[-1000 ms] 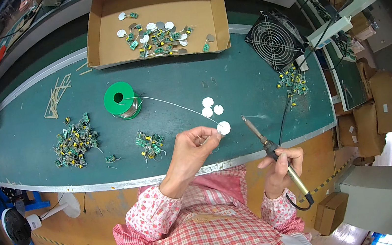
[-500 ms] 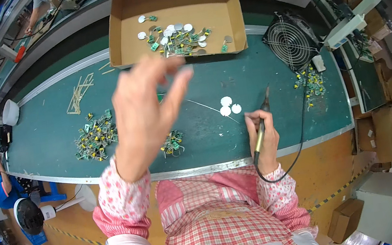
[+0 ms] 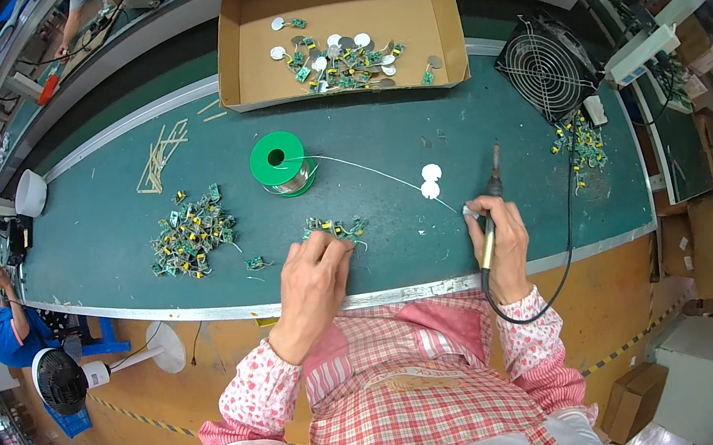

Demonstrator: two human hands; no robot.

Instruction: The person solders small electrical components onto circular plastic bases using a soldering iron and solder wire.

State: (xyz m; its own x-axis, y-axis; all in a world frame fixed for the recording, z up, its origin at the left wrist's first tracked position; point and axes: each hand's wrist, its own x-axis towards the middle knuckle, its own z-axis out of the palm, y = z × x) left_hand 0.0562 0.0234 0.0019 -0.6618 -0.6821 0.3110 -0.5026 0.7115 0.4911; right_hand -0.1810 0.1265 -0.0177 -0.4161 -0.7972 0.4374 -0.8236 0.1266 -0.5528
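My right hand (image 3: 502,235) grips a soldering iron (image 3: 487,246), its tip pointing away from me over the green bench. A small white disc (image 3: 468,210) shows at that hand's thumb and fingertips. Two more white discs (image 3: 430,188) lie touching each other, just left of the iron. My left hand (image 3: 316,273) has its fingers bent and drawn together at the near side of a small group of circuit boards (image 3: 341,226); what they pinch is hidden. Behind it a green spool of solder wire (image 3: 280,162) stands, its wire (image 3: 367,167) running right past the discs.
A cardboard box (image 3: 348,93) with boards and discs stands at the back. A larger board pile (image 3: 193,235) lies left, beneath thin sticks (image 3: 161,158). To the right are a black fan (image 3: 545,70) and more boards (image 3: 586,152). The iron's cable (image 3: 570,212) loops on the right.
My left hand has come down from above the spool to the small group of boards. One disc has left the group of three, and a disc now shows in my right fingertips.
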